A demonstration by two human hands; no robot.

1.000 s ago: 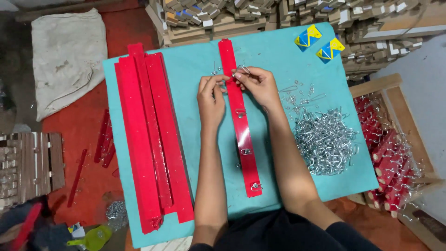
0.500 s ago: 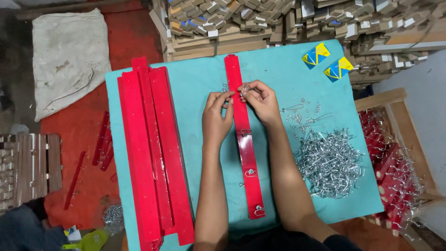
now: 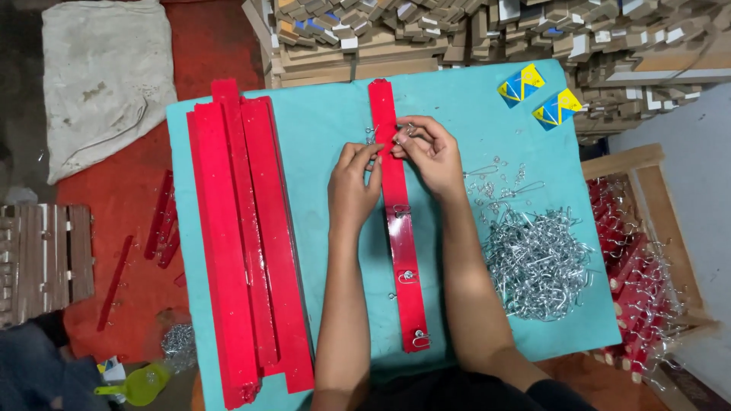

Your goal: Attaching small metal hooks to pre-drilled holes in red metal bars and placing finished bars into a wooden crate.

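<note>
- We're looking straight down at a teal board (image 3: 320, 137) with one long red strip (image 3: 401, 221) lying lengthwise down its middle, running away from us toward the far edge
- Our left hand (image 3: 355, 189) sits on the left side of that strip, fingers drawn together with the fingertips pressed against the strip's left edge near its upper part
- Our right hand (image 3: 432, 154) is on the other side, just across the strip, fingers curled in and pinched on a small metal hook (image 3: 407, 131) right over the red surface; the two hands nearly meet at the fingertips
- There's another tiny bit of wire (image 3: 371, 135) just left of the strip by the left fingertips, too small to tell if we're touching it
- Further down the strip we can see hooks already sitting on it: one about halfway (image 3: 401, 211), one lower (image 3: 408, 275), one at the near end (image 3: 420, 337)
- To the right of our right forearm is a big tangled pile of silver wire hooks (image 3: 537, 262), with a few loose ones scattered between it and the strip
- On the left side of the board there's a stack of long red strips (image 3: 247, 236) lying parallel to the one in hand, well apart from it
- Two small blue and yellow boxes (image 3: 541, 95) sit at the far right corner
- A wooden crate (image 3: 647, 259) off the right edge holds red strips with hooks on them
- Off to the far left, a pale cloth sack (image 3: 106, 76) lies on the red floor
</note>
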